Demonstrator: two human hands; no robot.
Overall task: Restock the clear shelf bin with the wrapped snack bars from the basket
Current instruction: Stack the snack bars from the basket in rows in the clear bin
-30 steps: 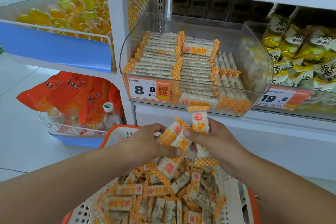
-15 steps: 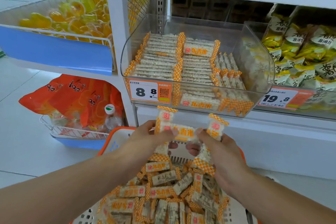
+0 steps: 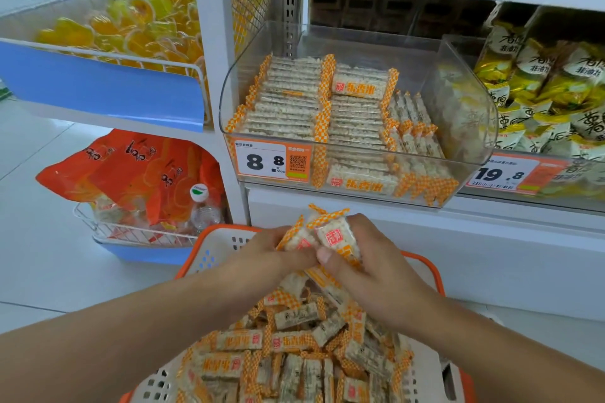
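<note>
Above an orange-rimmed white basket (image 3: 216, 245) heaped with wrapped snack bars (image 3: 291, 342), both my hands hold a small bunch of bars (image 3: 327, 235) upright. My left hand (image 3: 262, 258) grips the bunch from the left and my right hand (image 3: 370, 268) from the right, thumbs meeting in front. The bars are white with orange checkered ends. The clear shelf bin (image 3: 465, 101) sits on the shelf just above, with rows of the same bars stacked in its left and middle; its right side is bare.
A price tag "8.8" (image 3: 271, 162) is on the bin front. Yellow snack bags (image 3: 550, 85) fill the bin to the right. Left of the white upright (image 3: 212, 75) are a wire basket of yellow jellies (image 3: 131, 20) and orange bags (image 3: 137, 170) lower down.
The two hands have come together, gathering the separately held bars into one upright bunch. They stay low, over the basket's far rim.
</note>
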